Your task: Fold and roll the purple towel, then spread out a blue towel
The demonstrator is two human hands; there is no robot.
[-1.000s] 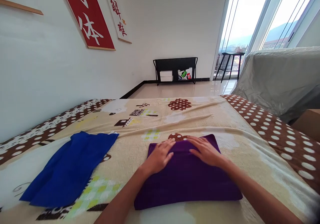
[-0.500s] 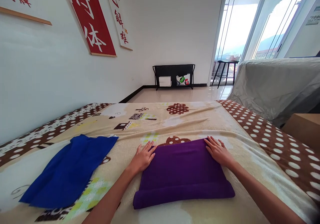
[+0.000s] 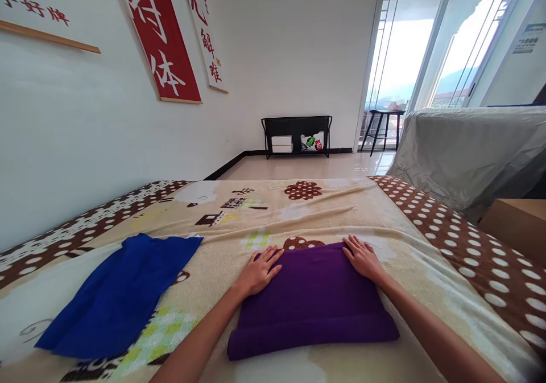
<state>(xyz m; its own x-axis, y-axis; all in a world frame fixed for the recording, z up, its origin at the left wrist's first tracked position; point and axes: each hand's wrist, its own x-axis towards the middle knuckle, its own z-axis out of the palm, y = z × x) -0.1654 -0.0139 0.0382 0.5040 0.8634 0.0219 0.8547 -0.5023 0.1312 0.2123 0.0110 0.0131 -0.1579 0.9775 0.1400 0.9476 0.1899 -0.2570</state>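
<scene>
Bare patterned blanket [image 3: 324,206] stretches toward the top of the bed; its dotted border runs down the right. Folded purple towel [image 3: 311,297] sits lower centre. Left hand [image 3: 258,269] and right hand [image 3: 362,258] lie flat, fingers spread, on its far corners, gripping nothing. Blue cloth [image 3: 119,292] lies lower left, well apart.

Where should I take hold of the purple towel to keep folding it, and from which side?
Probably the far corners of the purple towel, from above, where the left hand and right hand lie flat. That edge is thin and free; the near edge is a thick fold.
</scene>
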